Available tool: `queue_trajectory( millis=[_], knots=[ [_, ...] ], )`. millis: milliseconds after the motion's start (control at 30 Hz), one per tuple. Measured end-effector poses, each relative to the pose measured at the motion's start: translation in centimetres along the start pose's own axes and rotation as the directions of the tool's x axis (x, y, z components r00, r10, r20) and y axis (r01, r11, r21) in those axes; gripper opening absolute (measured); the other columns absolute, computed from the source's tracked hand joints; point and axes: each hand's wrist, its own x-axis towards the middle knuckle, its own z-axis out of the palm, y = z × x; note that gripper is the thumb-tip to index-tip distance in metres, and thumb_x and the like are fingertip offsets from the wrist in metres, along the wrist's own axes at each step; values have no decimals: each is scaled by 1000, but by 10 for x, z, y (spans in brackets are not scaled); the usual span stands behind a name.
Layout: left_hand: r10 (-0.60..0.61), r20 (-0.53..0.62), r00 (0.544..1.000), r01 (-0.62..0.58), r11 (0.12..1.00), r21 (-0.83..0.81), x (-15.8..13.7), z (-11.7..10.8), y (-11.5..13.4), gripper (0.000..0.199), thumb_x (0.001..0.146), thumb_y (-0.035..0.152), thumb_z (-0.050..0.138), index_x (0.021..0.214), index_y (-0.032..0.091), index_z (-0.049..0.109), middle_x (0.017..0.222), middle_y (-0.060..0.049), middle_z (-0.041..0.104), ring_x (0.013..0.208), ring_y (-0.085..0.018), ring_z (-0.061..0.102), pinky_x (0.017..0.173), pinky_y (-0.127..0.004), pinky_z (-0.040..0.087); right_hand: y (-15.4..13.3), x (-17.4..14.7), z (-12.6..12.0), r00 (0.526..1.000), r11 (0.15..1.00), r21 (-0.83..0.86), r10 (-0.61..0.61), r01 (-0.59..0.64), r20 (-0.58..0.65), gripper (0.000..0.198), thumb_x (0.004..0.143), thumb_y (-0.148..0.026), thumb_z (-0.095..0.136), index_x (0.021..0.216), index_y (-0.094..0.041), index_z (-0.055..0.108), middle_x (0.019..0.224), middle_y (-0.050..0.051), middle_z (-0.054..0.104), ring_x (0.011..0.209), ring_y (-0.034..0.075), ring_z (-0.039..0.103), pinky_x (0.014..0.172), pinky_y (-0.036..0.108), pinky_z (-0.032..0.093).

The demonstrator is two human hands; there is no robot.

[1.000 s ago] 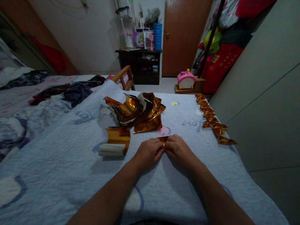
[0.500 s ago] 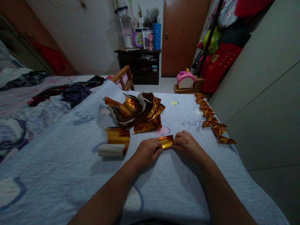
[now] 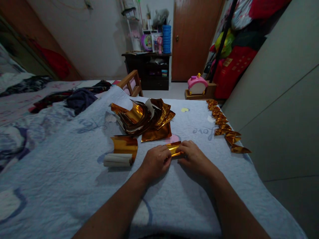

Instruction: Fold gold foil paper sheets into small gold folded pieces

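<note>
Between my hands, low over the blue bedspread, is a small sheet of gold foil paper [image 3: 173, 149], curled into a partial roll. My left hand [image 3: 157, 162] pinches its left end, thumb and fingers closed. My right hand [image 3: 193, 154] grips the right end, its fingers curled over the edge and hiding part of it. Just beyond them lies a fanned stack of gold foil sheets [image 3: 139, 114]. Left of my left hand rests a curled gold sheet [image 3: 124, 145] with a pale roll of paper [image 3: 118, 160] at its near edge.
Along the bed's right edge runs a row of folded gold foil pieces [image 3: 221, 122]. Dark clothes [image 3: 81, 99] lie to the left on the blue bedspread [image 3: 62, 186]. Past the far edge stand a wooden chair [image 3: 132, 83], a dark cabinet [image 3: 147, 71] and a pink toy [image 3: 197, 84].
My right hand has moved left along the gold foil paper, closer to my left hand. Less of the sheet shows between them, and it looks more rolled.
</note>
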Motion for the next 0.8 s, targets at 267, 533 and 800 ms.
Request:
queue_trajectory(
  millis=[267, 533, 800],
  knots=[
    [-44, 77, 996, 52, 993, -104, 0, -3, 0, 10, 87, 13, 58, 81, 18, 65, 90, -6, 67, 86, -20, 61, 77, -31, 47, 0, 2, 4, 995, 997, 38, 68, -71, 73, 18, 87, -9, 61, 82, -20, 74, 91, 5, 71, 87, 20, 60, 81, 33, 45],
    [-147, 126, 981, 167, 972, -163, 2, -4, -1, 15, 93, 18, 56, 84, 17, 68, 89, -5, 67, 86, -19, 62, 78, -30, 46, 5, 0, -1, 985, 977, 143, 143, -156, 99, 20, 90, -12, 58, 82, -20, 74, 85, 5, 70, 80, 19, 63, 76, 31, 47],
    [-232, 140, 963, 240, 970, -40, 6, -3, 3, 18, 96, 22, 53, 85, 17, 67, 88, -6, 68, 84, -21, 62, 77, -32, 43, 0, 2, -3, 935, 939, -28, 344, -343, 85, 17, 90, -18, 57, 81, -18, 72, 84, 8, 71, 77, 20, 63, 68, 29, 42]
  ],
)
